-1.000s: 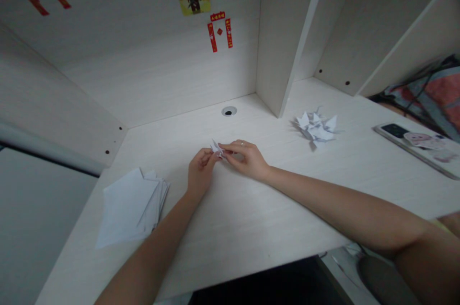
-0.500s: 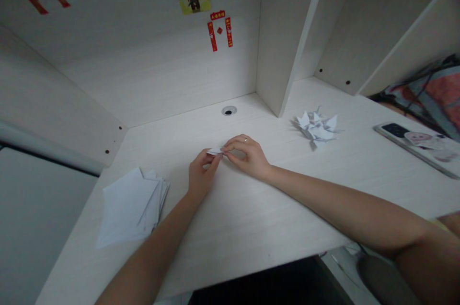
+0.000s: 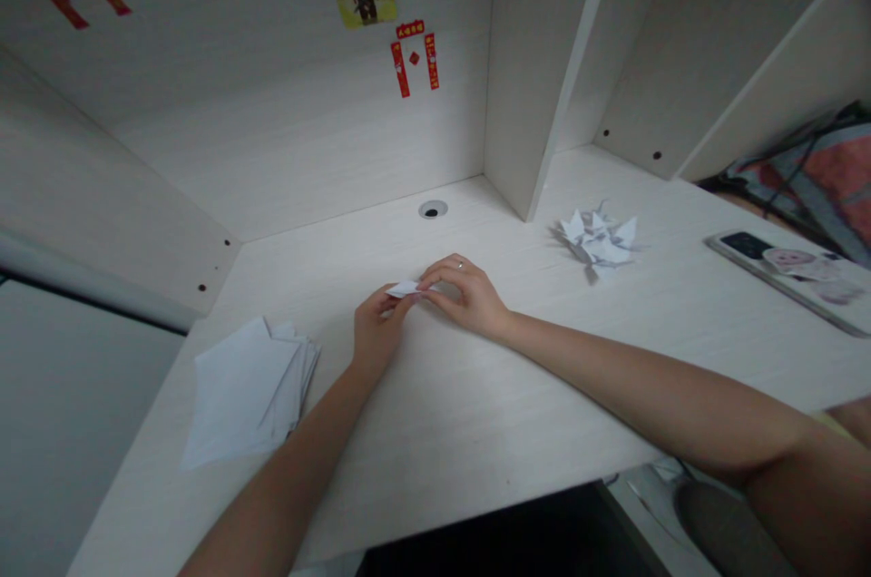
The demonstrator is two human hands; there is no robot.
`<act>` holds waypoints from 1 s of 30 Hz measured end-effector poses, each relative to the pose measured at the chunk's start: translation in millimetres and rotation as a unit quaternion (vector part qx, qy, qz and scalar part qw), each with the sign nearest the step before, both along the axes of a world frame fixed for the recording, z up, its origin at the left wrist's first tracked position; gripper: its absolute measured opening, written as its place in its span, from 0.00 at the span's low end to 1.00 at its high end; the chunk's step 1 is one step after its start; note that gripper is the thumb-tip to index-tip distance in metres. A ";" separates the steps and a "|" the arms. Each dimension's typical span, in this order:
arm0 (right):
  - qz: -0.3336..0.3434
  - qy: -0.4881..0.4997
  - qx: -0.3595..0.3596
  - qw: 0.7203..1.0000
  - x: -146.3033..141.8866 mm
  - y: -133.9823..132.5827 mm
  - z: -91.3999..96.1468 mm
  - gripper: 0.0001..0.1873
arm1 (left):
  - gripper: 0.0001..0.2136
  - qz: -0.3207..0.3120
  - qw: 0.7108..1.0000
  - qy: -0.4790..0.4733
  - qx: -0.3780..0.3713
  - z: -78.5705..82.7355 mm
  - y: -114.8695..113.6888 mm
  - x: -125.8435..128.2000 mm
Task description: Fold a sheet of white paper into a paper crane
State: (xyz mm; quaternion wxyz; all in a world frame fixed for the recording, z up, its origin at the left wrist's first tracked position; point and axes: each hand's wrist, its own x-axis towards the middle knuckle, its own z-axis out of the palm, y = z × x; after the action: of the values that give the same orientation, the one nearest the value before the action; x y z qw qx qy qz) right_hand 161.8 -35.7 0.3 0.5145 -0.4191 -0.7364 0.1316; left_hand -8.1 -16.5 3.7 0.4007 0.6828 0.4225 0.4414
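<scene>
A small folded piece of white paper (image 3: 404, 288) is pinched between both hands above the middle of the desk. My left hand (image 3: 378, 327) grips it from the left and below, thumb and fingers closed. On its right end, my right hand (image 3: 471, 296) pinches with thumb and fingertips, a ring on one finger. The fingers hide part of the paper's folds. To the left of my left forearm lies a loose stack of white paper sheets (image 3: 245, 386). Several folded paper cranes (image 3: 599, 239) sit in a cluster beyond my right hand.
A phone in a decorated case (image 3: 789, 273) lies at the right of the white desk (image 3: 435, 468). An upright panel (image 3: 537, 78) stands behind, near a round cable hole (image 3: 433, 210). A red and grey bag (image 3: 817, 169) is at the far right.
The fingers have shifted slightly on the folded paper, and more of its white left tip shows. The paper stack and the cranes stay in place.
</scene>
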 end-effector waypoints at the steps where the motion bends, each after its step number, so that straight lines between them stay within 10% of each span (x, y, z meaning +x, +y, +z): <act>1: 0.002 0.000 -0.001 1.000 0.1 0.2 0.0 0.05 | 0.07 0.002 1.000 -0.006 -0.006 0.0 0.1 0.2; 30: 0.018 0.086 -0.190 0.978 -5.1 2.2 -8.6 0.15 | 0.10 0.067 0.997 -0.047 -0.004 5.7 -1.5 0.3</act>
State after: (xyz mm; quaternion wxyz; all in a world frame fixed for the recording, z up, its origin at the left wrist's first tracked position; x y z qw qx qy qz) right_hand 156.6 -33.5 -8.4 0.4843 -0.4833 -0.6585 0.3134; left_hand -7.9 -18.1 9.4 0.3927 0.6298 0.4492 0.4973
